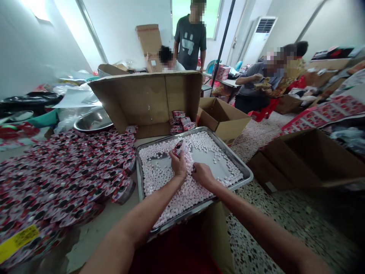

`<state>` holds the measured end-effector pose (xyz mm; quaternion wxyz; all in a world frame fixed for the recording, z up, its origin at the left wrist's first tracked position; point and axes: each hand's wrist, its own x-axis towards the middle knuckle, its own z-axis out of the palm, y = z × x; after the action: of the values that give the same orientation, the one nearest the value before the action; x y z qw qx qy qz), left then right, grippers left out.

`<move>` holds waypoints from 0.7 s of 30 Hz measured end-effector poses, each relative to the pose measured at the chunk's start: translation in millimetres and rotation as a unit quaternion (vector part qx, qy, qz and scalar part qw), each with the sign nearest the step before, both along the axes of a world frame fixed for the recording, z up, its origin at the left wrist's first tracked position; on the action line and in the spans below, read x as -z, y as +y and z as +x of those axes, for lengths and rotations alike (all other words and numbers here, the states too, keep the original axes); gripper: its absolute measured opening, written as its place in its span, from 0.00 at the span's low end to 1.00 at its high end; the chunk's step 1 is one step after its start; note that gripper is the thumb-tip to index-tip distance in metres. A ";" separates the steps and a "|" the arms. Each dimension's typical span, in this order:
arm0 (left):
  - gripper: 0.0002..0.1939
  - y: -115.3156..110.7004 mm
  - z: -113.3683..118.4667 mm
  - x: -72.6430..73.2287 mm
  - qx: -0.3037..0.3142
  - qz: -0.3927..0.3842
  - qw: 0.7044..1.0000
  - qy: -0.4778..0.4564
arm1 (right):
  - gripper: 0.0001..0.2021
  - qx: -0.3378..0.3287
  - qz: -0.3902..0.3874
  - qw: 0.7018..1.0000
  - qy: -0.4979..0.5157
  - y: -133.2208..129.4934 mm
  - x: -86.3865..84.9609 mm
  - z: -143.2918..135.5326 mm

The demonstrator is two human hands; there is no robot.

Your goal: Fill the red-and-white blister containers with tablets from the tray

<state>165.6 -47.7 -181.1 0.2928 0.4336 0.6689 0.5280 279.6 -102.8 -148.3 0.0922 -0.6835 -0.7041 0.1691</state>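
My left hand (179,164) is closed round a small red-and-white printed pack (178,147), held tilted over a metal tray (248,175). Small pale pink-white pellets (173,201) lie across the tray, heaped thickest in the middle and toward me. Right of the left hand, my right hand (202,173) is closed low among the pellets; whatever its fingers hold is hidden. Many similar red printed packs (74,167) cover the table to the left of the tray.
Behind the tray a large cardboard box (148,95) lies on its side with several packs inside. An open carton (225,118) stands behind right, another box (302,160) at the right. A metal bowl (94,121) sits back left. Several people are farther back, one seated (253,91).
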 end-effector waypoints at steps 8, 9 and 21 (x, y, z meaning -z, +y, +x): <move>0.21 30.8 -75.2 -16.2 0.107 0.137 0.984 -0.029 | 0.11 0.038 -0.058 0.946 0.317 -1.2 -2.0 18.1; 0.21 35.3 -89.1 -17.0 0.137 0.141 0.980 -0.026 | 0.14 0.042 -0.072 0.924 0.374 -2.6 -9.3 20.5; 0.21 30.6 -124.6 -9.1 0.327 0.065 0.943 -0.021 | 0.08 -0.062 -0.265 0.902 0.334 35.4 -87.8 11.8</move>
<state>41.0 -17.0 -172.0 0.4347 0.6351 0.4481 0.4549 291.4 -67.4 -60.5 0.1269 -0.5411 -0.6018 0.5735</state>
